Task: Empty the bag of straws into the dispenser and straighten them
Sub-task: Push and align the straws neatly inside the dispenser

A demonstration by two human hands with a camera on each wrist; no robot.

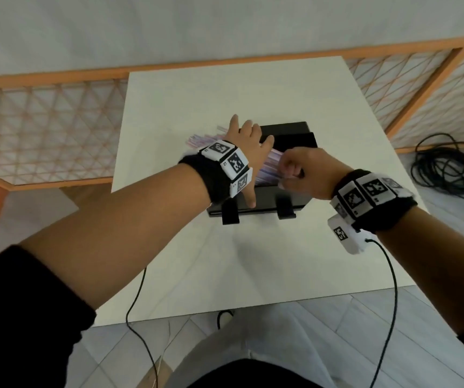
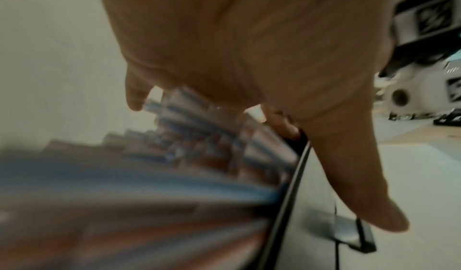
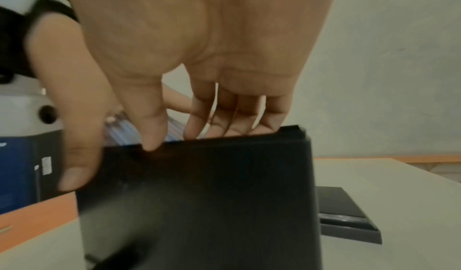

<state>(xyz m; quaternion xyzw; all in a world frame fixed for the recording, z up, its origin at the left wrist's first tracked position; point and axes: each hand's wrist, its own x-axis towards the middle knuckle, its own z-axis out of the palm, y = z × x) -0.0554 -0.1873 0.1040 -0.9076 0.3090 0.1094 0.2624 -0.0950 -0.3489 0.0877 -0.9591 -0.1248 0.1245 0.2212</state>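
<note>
Both hands work over the black box-shaped plastic dispenser (image 1: 267, 197): left hand (image 1: 249, 152) spread flat on striped paper-wrapped straws (image 2: 174, 156); right hand (image 1: 300, 170), at 3 o'clock, looks curled overhead, yet its wrist view shows fingertips (image 3: 214, 128) merely resting on the rim.

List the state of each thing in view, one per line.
dispenser: open on top, upright on the table.
straws: lying in the dispenser, some ends sticking out past its left side.
left hand: fingers spread flat over the straws.
right hand: fingers curled at the dispenser's right edge.
lid: off, flat on the table.

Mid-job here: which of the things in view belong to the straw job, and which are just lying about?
Job: straws; black dispenser; left hand, spread over the straws; right hand, fingers at the dispenser's edge.

Lying about: coiled black cable on the floor; flat black lid on the table.
</note>
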